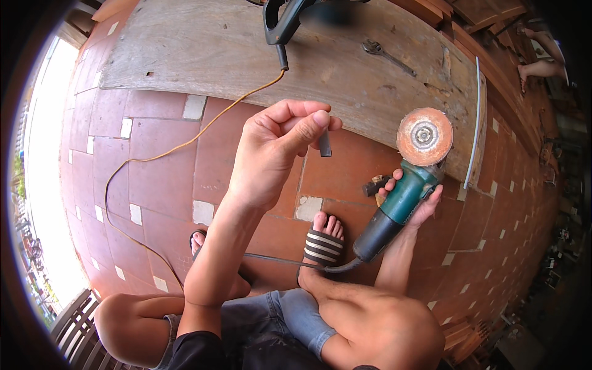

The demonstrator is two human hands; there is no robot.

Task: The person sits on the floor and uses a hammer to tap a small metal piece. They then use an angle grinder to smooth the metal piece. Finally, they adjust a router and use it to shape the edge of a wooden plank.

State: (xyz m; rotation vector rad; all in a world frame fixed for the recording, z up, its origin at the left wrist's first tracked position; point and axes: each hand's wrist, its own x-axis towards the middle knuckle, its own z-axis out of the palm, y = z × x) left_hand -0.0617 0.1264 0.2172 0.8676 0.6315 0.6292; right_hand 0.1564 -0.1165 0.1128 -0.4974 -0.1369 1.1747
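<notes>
My left hand [268,154] is raised in the middle with thumb and fingers pinched together. Between them is a small flat grey metal piece [325,145], its lower end showing below the fingertips and the rest hidden. To the right, my right hand [425,209] wraps around the body of a green and black angle grinder [404,194]. The grinder points up and away, with its worn reddish disc [424,137] facing up near the edge of the wooden board [203,55]. Whether the disc spins, I cannot tell. A black cord [280,259] runs left from the grinder's rear end.
An adjustable wrench [391,57] and a thin white rod [473,123] lie on the board. At its far side is a black-handled power tool [277,28] with a yellow-brown cord [185,143]. A small dark object [375,185] rests on the tiled floor [160,142]. Another person's legs [542,65] show far right.
</notes>
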